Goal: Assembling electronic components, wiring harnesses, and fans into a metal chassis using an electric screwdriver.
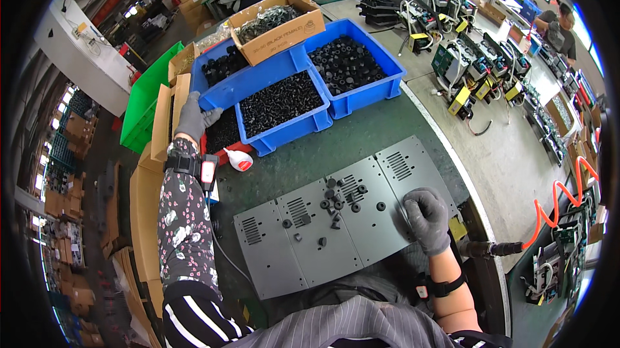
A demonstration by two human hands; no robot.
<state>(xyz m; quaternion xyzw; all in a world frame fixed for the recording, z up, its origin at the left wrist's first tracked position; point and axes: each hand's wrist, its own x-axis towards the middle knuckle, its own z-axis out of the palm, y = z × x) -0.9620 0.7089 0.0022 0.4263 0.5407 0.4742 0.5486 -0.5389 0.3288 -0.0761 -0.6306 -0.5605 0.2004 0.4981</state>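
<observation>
Grey metal panels (361, 219), three of them with louvred vent slots, lie side by side on the dark green bench (361, 141) directly in front of the person, overlapping slightly at their edges; small black rubber parts (339, 202) are scattered loose across the middle panel, a cluster near its vent slots and a few strays lower down, presumably tipped there to be within easy reach. Right hand (426, 219), grey-gloved, rests palm down on the right-hand panel with fingers curled against the sheet; it seems to steady the panel or press on something small beneath the fingertips; whether it pinches a part I cannot tell. Left hand (194, 118), also grey-gloved, is stretched well away to the upper left, fingers bent over the rim of a bin of black parts (223, 129) beside the blue trays; grip loose, nothing visibly held; a band with a small red device sits on that wrist.

Blue trays (284, 102) hold sorted black components, kept apart by kind; a cardboard box (278, 25) sits across two of them. A white squeeze bottle (240, 160) with red cap lies on its side just beside the nearest tray. An air tool (491, 248) with an orange coiled hose (555, 199) lies at the bench's right edge, near the right hand.
</observation>
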